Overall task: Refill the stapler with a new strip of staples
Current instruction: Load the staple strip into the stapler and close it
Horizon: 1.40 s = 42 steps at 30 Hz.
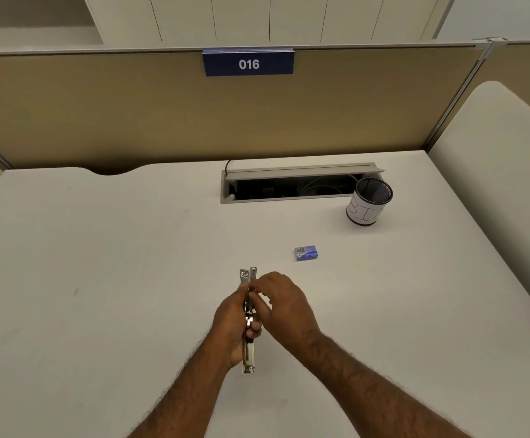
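Pale off-white worktop [99, 263], matte, inside a cubicle. Tan partition panel [130, 105] runs along the far edge, metal trim on top. Blue sign [248, 63] reading "016" hangs on the panel at 12 o'clock. White cabinets behind the partition. Curved white divider [494, 184] at 3 o'clock.

Cable tray [295, 184] recessed in the worktop at 1 o'clock, its grey lid propped up, dark wires visible inside. Black mesh cup [369, 200] stands upright just beside the tray's right end, wrapped in a white paper label with handwritten letters. Small blue staple box [305, 252] lies flat on the worktop at 1 o'clock from the hands, well apart from the cup and apart from the hands.

Metal stapler [248, 349] is near centre, at 6 o'clock from the tray, opened out lengthwise, one end pointing toward 12 o'clock, the other toward the person. Left hand [230, 324] grips its middle from the left, fingers curled round it. Right hand [284, 306] comes in from 4 o'clock, fingers bent and pinching at the stapler's upper part; the exact contact is hidden by the fingers. Whether a staple strip is in it cannot be told. Both forearms bare.
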### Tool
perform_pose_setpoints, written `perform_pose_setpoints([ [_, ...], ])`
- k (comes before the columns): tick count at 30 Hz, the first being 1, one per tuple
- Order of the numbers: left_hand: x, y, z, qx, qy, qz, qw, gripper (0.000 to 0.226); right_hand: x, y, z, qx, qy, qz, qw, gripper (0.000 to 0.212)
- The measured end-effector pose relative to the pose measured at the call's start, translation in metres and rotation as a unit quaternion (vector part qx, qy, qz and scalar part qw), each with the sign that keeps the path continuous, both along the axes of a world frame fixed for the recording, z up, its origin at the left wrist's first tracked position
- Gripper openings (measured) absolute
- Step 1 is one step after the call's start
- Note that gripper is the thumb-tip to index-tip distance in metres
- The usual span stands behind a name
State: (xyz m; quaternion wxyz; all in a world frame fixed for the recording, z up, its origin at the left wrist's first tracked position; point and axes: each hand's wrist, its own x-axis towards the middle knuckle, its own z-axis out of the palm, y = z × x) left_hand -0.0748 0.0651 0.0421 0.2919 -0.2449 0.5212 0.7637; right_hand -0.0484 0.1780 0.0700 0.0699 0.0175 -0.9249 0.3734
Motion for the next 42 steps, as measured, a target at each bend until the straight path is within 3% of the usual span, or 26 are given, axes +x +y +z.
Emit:
perform_pose_setpoints([
  [9,0.0,0.001,0.007,-0.024,0.02,-0.021,0.999,0.043,-0.002,-0.003,-0.003,-0.05,-0.033,-0.031,0.998,0.039],
  [19,0.003,0.002,0.008,-0.056,0.022,-0.031,0.998,0.043,-0.002,-0.002,-0.003,-0.051,-0.05,-0.029,0.997,0.044],
  [26,0.004,0.008,0.013,-0.057,0.018,-0.024,0.998,0.042,0.009,-0.006,-0.002,-0.019,-0.015,-0.024,0.999,0.019],
  [32,-0.003,0.003,0.017,0.006,-0.016,-0.013,1.0,0.037,0.028,-0.013,0.011,0.046,0.079,0.038,0.995,0.009],
  [35,-0.006,0.001,0.02,-0.029,-0.021,-0.008,0.999,0.035,0.035,-0.013,0.012,0.078,0.126,0.063,0.987,0.003],
  [39,-0.005,-0.001,0.018,-0.048,-0.029,-0.011,0.998,0.035,0.039,-0.008,-0.001,0.087,0.142,0.088,0.982,0.016],
  [42,-0.005,-0.004,0.015,-0.046,-0.027,-0.01,0.999,0.036,0.038,0.007,-0.017,0.002,0.157,0.026,0.987,0.024],
])
